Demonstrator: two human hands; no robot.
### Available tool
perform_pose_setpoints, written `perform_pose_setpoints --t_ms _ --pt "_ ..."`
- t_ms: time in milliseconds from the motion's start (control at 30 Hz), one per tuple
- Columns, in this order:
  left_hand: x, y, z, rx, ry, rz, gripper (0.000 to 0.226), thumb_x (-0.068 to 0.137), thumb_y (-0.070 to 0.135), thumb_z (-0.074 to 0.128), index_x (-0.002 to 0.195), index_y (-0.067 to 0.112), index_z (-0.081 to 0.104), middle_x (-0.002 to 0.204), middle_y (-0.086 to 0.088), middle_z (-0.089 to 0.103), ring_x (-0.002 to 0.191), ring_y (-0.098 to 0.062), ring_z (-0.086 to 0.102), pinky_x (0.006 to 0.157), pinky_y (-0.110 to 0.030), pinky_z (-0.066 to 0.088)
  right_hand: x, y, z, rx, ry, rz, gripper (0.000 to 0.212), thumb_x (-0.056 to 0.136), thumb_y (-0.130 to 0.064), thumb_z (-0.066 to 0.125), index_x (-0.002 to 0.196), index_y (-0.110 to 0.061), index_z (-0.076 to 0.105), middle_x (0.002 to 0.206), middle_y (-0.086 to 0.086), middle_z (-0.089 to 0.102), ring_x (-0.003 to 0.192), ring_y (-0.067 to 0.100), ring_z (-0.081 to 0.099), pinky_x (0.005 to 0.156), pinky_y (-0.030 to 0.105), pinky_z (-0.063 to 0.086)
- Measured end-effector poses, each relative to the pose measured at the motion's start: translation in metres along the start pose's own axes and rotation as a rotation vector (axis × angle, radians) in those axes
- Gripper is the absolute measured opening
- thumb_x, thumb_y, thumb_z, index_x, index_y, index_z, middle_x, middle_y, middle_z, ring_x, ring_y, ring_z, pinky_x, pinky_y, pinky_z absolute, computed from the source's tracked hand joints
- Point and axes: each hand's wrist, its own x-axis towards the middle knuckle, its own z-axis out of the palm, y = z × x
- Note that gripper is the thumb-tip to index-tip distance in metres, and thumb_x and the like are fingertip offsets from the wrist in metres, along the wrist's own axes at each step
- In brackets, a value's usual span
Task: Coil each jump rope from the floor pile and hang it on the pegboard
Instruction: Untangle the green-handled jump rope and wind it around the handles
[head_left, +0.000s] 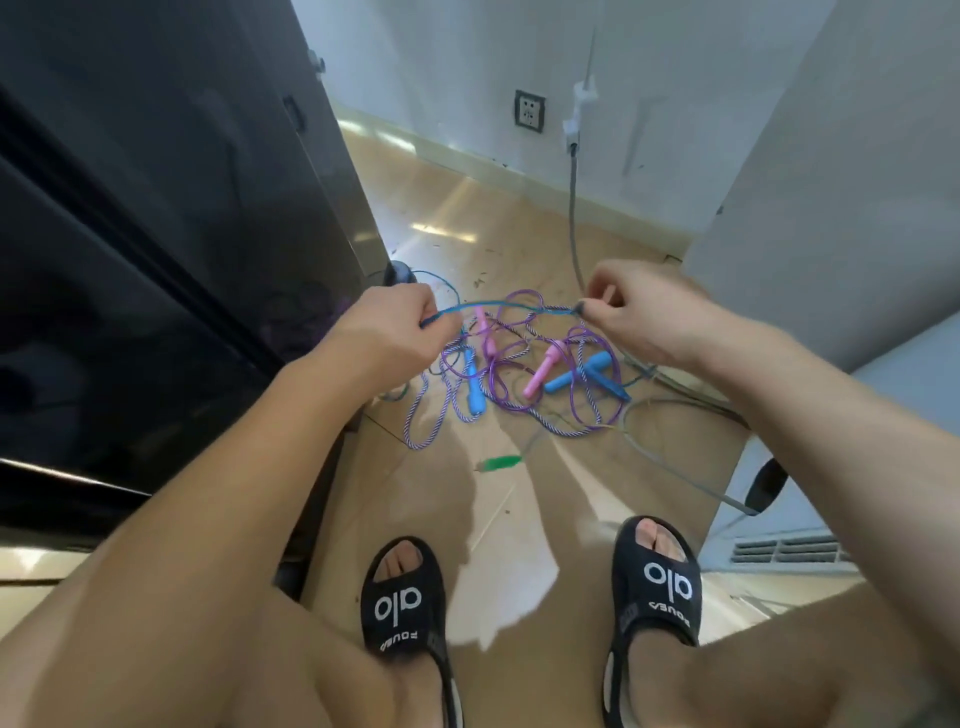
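Head view, looking down past bare knees to the floor (457, 208).

Dark cabinet (156, 218): fills the left side, glossy, cut off by the top and left edges; its front detail is hard to make out.

Left hand (387, 332): forearm reaching forward from lower left, fingers curled, pinching a blue cord (498, 305). Fingertips are hidden behind the back of the hand.

Blue cord: stretched in a shallow arch between the two hands, above the pile. Where its ends run past either grip cannot be told.

Rope pile (524, 379): on the floor just beyond the hands, purple-and-white cords looped and tangled over one another. Pink handles (543, 371) and blue handles (576, 371) lie mixed among the loops; which cord joins which handle cannot be made out.

Green clip (501, 461): small, blurred, on the floor nearer the feet.

Sandals (408, 597): black, white lettering, one on each foot at bottom centre.

Right hand (641, 312): forearm entering from lower right, thumb and fingers pinching the other end of the blue span.

Grey cable (573, 208): drops down the back wall to the floor.

Wall socket (530, 110): on the back wall.

White unit (841, 182): right side, cut off by the frame edge.
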Motion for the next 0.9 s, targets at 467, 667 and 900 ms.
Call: perform_pose_setpoints --t_ms 467,667,900 --pt "-0.008 0.011 -0.009 -0.107 0.029 0.109 0.020 0.085 0.025 0.063 0.074 0.019 0.048 0.068 0.003 0.054 0.066 -0.019 0.048 0.056 -0.031 0.035 -0.009 -0.040 -0.004 0.041 0.219 -0.139 0.023 0.094 -0.036 0.059 0.083 -0.017 0.063 0.080 0.003 0.066 0.078 0.027 0.058 0.062 0.033 0.037" --pt "-0.008 0.011 -0.008 -0.157 0.017 0.071 0.040 0.101 0.038 0.051 0.083 0.002 0.050 0.072 -0.010 0.051 0.066 -0.023 0.042 0.056 -0.033 0.031 -0.005 -0.009 -0.014 0.073 0.179 0.162 0.035 0.101 -0.035 0.048 0.131 -0.019 0.056 0.125 0.009 0.065 0.112 0.029 0.059 0.083 0.028 0.039" --pt "-0.024 0.046 -0.010 -0.329 0.038 0.268 0.032 0.089 0.019 0.056 0.061 0.030 0.045 0.052 0.011 0.043 0.052 -0.006 0.035 0.049 -0.019 0.028 -0.021 -0.075 0.014 0.780 -0.056 -0.086 0.036 0.102 -0.043 0.045 0.078 -0.019 0.057 0.072 0.000 0.062 0.067 0.020 0.059 0.070 0.034 0.046"
